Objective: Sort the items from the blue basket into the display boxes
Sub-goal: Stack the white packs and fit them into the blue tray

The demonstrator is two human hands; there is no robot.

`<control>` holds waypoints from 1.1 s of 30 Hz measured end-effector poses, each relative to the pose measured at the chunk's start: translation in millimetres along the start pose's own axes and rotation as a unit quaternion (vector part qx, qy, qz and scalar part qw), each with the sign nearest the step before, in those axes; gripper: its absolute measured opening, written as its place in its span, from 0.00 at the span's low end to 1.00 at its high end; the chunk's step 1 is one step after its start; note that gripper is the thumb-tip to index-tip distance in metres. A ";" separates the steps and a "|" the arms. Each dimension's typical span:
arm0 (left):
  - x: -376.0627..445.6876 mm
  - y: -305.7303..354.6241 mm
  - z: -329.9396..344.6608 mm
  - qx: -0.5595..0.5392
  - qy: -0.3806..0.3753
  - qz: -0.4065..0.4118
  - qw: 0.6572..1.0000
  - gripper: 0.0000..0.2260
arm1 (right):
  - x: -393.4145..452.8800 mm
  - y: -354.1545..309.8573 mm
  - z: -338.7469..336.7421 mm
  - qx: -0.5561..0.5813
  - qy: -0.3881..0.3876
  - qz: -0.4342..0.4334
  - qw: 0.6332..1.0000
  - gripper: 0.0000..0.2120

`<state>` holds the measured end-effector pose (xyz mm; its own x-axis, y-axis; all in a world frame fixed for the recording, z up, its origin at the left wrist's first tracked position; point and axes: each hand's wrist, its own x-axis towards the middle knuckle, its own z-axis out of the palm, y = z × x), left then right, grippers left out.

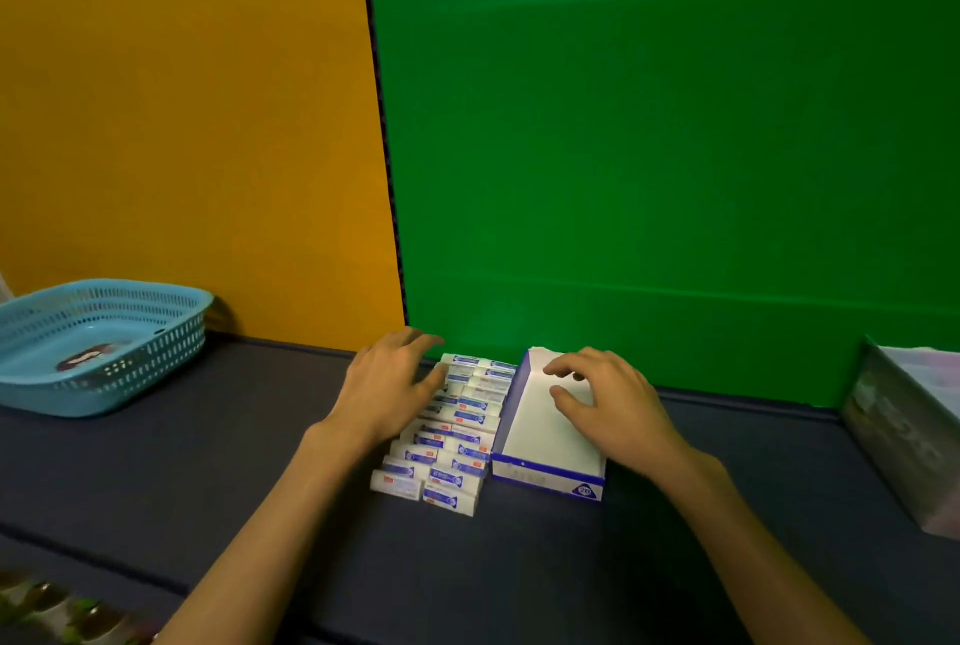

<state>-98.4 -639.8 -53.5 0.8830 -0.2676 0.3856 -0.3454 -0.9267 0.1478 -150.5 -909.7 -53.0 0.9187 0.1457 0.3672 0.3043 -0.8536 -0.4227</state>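
Blue basket (pixel 98 348): plastic mesh, far left on the dark table (pixel 208 462), well apart from my work; one dark item (pixel 85 357) lies on its bottom, too blurred to identify.

Small white-and-blue packs (pixel 452 428): laid in two overlapping rows between my hands, running from the green backdrop (pixel 649 124) toward me. I judge they are lined up this way so they can go into the box in order.

Display box (pixel 545 428): white card with blue trim, open-topped, just right of the packs, its interior bare white where visible.

Left hand (pixel 387 387): fingers relaxed and spread, resting on the far end of the pack rows, gripping nothing; likely steadying or squaring them.

Right hand (pixel 605 400): fingers loosely bent over the box's far right side, apparently pressing it to hold it in place; nothing pinched that I can see.

Second box (pixel 904 431): pale, blurred, at the right edge of the table.

Blurred objects (pixel 57 608): bottom-left corner, not identifiable.

Orange panel (pixel 182 124): backdrop behind the basket.
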 end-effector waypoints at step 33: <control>75.9 -40.5 73.6 -0.090 -0.028 0.113 0.989 0.07 | 92.7 -6.5 86.7 -0.150 -0.034 0.020 0.988 0.15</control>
<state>5.9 -642.0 -97.3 0.7912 -0.4812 0.3774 -0.5825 -0.7810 0.2254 -45.5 -847.2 -88.0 0.9463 0.1332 0.2947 0.1885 -0.9676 -0.1679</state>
